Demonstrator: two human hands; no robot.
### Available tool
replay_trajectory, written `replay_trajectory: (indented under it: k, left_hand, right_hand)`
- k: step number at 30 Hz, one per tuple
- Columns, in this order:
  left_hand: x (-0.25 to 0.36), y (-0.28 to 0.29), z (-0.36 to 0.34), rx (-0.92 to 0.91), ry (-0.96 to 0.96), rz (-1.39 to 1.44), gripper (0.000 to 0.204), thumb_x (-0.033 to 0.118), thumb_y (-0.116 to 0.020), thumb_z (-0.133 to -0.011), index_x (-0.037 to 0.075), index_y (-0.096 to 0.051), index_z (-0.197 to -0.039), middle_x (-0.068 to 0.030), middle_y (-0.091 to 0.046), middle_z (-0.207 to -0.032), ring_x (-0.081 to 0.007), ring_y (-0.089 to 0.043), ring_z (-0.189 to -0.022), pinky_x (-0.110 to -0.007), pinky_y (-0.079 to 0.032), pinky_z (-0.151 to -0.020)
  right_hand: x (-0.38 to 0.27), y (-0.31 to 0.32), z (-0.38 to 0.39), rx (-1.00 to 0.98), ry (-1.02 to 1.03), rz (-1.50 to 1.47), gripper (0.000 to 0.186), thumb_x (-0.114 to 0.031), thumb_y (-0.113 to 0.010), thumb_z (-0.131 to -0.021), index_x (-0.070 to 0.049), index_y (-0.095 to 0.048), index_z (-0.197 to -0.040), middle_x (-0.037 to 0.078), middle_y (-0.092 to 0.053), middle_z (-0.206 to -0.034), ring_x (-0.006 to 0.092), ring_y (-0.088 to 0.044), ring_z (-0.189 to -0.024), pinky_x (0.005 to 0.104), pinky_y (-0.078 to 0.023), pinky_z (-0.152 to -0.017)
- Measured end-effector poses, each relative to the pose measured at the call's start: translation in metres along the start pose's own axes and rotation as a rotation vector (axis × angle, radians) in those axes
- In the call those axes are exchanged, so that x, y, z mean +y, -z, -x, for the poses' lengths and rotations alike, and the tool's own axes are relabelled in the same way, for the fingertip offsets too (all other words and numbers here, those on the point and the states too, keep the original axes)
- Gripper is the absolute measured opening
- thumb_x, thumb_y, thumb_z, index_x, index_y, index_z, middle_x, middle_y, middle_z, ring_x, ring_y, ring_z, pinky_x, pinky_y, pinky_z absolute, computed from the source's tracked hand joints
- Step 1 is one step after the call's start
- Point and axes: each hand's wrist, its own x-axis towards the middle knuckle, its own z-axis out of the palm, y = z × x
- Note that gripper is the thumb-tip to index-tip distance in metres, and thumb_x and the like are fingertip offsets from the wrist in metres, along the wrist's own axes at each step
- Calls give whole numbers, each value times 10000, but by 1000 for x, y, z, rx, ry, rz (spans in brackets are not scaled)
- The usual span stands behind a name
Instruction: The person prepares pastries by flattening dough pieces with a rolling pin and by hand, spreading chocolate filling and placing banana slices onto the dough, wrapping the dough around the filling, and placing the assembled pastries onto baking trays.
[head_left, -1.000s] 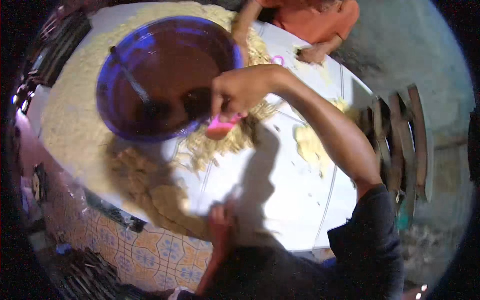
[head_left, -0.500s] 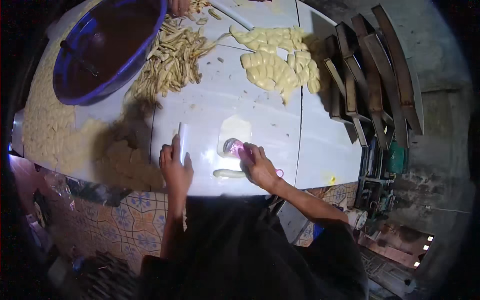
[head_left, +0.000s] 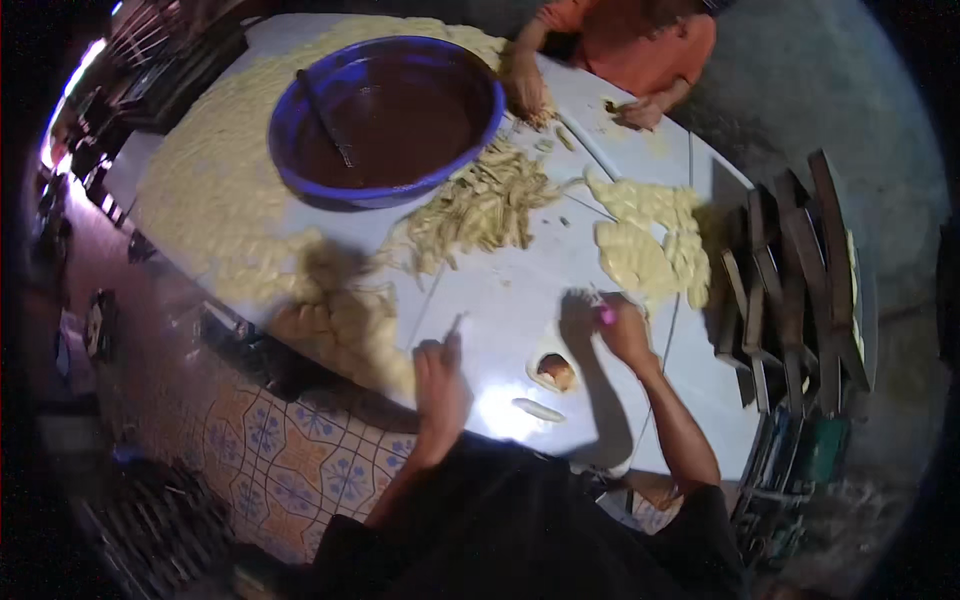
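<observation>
My right hand [head_left: 625, 330] grips the pink scoop [head_left: 606, 316], just below pale yellow dough pieces [head_left: 635, 255]. My left hand [head_left: 438, 390] is at the table's near side, blurred, beside a spread of pale pieces [head_left: 350, 350]; whether it still holds the white tube is unclear. Between my hands lie a pale patch with a brown, wet-looking blob [head_left: 555, 372] on it and an elongated pale piece [head_left: 537, 410] on the white tabletop [head_left: 500, 320].
A blue basin [head_left: 385, 190] of brown liquid holds a dark utensil. Beside it are a pile of thin strips [head_left: 480, 210] and a white rod [head_left: 590, 145]. A co-worker [head_left: 640, 40] works at the far side. Dark metal trays [head_left: 790, 280] stand at the right.
My right hand went from beside the basin down to the pale patch, then moved up and right with the scoop. The brown blob now sits on that patch. The view has shifted.
</observation>
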Motion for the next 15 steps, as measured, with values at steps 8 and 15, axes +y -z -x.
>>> replay_trajectory:
  k: [8, 15]
  left_hand:
    - [-3, 2, 6, -10, 28, -64, 669, 5, -651, -714, 29, -551, -1375, -203, -520, -1191, -390, -476, -1099, -480, -404, -968]
    - [-9, 2, 2, -84, 47, -25, 669, 42, -659, -755, 64, -518, -1408, -180, -529, -1213, -400, -476, -1163, -502, -389, -1039]
  right_hand:
    - [-201, -150, -139, 163, 486, -174, 359, -72, -649, -809, -72, -701, -1164, 177, -628, -1274, 379, -606, -1143, 447, -537, -903]
    - [-178, -137, -164, -81, 585, -215, 280, -48, -648, -774, -12, -730, -1039, 203, -697, -1114, 364, -680, -984, 408, -560, -865]
